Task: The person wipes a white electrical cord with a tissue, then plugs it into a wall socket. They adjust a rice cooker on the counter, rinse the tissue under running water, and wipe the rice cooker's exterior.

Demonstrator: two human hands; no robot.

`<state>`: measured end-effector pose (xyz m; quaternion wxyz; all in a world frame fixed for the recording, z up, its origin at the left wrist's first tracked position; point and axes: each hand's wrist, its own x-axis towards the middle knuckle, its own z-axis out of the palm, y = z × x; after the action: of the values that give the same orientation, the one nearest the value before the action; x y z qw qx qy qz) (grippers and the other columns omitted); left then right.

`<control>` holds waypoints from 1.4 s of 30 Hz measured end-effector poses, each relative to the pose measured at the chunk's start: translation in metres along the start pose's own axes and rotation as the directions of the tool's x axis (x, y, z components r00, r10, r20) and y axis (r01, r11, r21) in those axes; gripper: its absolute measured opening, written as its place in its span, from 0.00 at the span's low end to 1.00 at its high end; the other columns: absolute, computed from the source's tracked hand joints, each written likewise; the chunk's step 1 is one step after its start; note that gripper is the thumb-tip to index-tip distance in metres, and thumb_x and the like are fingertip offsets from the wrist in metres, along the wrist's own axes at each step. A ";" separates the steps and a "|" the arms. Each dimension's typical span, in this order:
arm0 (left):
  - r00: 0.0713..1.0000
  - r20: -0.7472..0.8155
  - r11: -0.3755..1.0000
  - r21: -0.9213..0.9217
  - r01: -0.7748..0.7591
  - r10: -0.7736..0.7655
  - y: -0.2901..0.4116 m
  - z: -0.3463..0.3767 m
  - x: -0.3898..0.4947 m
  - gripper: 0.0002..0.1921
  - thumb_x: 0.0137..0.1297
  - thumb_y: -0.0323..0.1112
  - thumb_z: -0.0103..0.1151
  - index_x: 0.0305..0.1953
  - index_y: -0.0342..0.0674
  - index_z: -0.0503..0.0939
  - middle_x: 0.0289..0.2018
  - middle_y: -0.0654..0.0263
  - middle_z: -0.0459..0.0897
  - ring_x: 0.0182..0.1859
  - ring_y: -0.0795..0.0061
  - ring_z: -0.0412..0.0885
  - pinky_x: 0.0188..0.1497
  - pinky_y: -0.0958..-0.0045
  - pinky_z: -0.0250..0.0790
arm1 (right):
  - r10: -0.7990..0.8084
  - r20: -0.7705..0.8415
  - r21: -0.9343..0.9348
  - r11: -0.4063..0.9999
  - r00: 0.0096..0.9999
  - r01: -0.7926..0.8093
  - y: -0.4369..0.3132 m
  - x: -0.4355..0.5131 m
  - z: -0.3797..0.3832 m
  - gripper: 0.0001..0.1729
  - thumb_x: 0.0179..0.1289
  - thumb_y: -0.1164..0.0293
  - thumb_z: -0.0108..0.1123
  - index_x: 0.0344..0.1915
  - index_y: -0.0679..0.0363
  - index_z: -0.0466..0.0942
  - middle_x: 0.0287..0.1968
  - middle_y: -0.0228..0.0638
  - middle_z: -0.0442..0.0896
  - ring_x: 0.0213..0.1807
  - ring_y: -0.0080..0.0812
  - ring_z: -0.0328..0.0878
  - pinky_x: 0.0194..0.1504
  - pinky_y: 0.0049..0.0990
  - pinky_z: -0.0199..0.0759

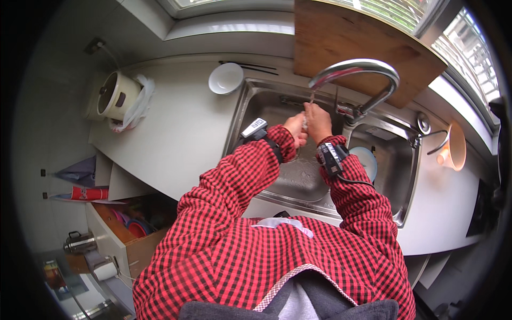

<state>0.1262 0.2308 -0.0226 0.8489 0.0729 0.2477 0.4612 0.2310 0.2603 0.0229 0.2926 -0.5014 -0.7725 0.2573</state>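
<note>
Water runs from the curved chrome faucet [356, 66] onto my two hands, which meet over the larger left basin of the stainless steel sink [304, 176]. My left hand [296, 129] is curled, its fingers close against the other hand. My right hand [318, 122] lies right under the stream, its back turned up. Whether anything is held between them is hidden by the fingers and the water. A pale blue plate [365, 162] rests in the smaller right basin, partly behind my right sleeve.
A white bowl [226, 78] and dark chopsticks [256, 69] lie behind the sink's left corner. A wooden board [360, 44] leans at the window. An orange-tinted pitcher [456, 148] stands right, a cream cooker [120, 96] left. A drawer [108, 236] is open at lower left.
</note>
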 end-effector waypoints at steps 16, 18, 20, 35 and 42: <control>0.940 -0.312 0.899 0.438 0.013 0.138 0.021 0.019 -0.030 0.14 0.62 0.45 0.45 0.45 0.47 0.71 0.36 0.71 0.75 0.37 0.74 0.71 0.40 0.66 0.66 | 0.155 0.554 0.681 0.481 0.818 -0.553 0.028 0.027 -0.011 0.19 0.62 0.52 0.44 0.30 0.54 0.73 0.19 0.22 0.71 0.15 0.16 0.64 0.10 0.17 0.49; 0.927 -0.319 0.844 0.537 0.006 0.196 0.024 0.017 -0.032 0.13 0.62 0.45 0.47 0.44 0.47 0.72 0.35 0.71 0.75 0.36 0.75 0.71 0.39 0.66 0.66 | 0.142 0.566 0.685 0.467 0.812 -0.559 0.028 0.026 -0.013 0.15 0.60 0.57 0.49 0.34 0.56 0.73 0.22 0.24 0.74 0.16 0.16 0.66 0.11 0.16 0.51; 0.879 -0.328 0.853 0.499 -0.149 0.345 0.025 0.012 -0.036 0.12 0.61 0.47 0.48 0.39 0.48 0.73 0.32 0.72 0.75 0.31 0.77 0.71 0.32 0.71 0.66 | 0.096 0.507 0.744 0.453 0.857 -0.491 0.030 0.026 -0.013 0.13 0.59 0.60 0.53 0.36 0.58 0.74 0.23 0.25 0.75 0.16 0.16 0.66 0.12 0.16 0.52; 0.928 -0.284 0.967 -0.010 -0.256 0.243 -0.004 0.015 -0.009 0.10 0.60 0.44 0.50 0.35 0.45 0.72 0.25 0.72 0.76 0.26 0.77 0.76 0.20 0.77 0.64 | -0.079 0.051 0.078 0.994 0.996 0.075 -0.020 0.008 0.008 0.22 0.59 0.54 0.46 0.23 0.60 0.73 0.25 0.44 0.75 0.29 0.48 0.72 0.29 0.36 0.65; 0.896 -0.402 0.978 -0.001 -0.208 0.190 0.010 0.022 -0.023 0.13 0.63 0.46 0.44 0.38 0.44 0.72 0.28 0.71 0.77 0.25 0.79 0.74 0.17 0.76 0.61 | -0.207 0.105 0.108 0.975 0.973 0.196 -0.014 0.009 0.013 0.23 0.61 0.53 0.42 0.24 0.59 0.75 0.26 0.46 0.77 0.32 0.50 0.73 0.32 0.42 0.66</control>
<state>0.1191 0.2205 0.0084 0.7302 -0.0163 0.3967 0.5561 0.2101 0.2618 0.0249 0.2957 -0.3897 -0.8218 0.2920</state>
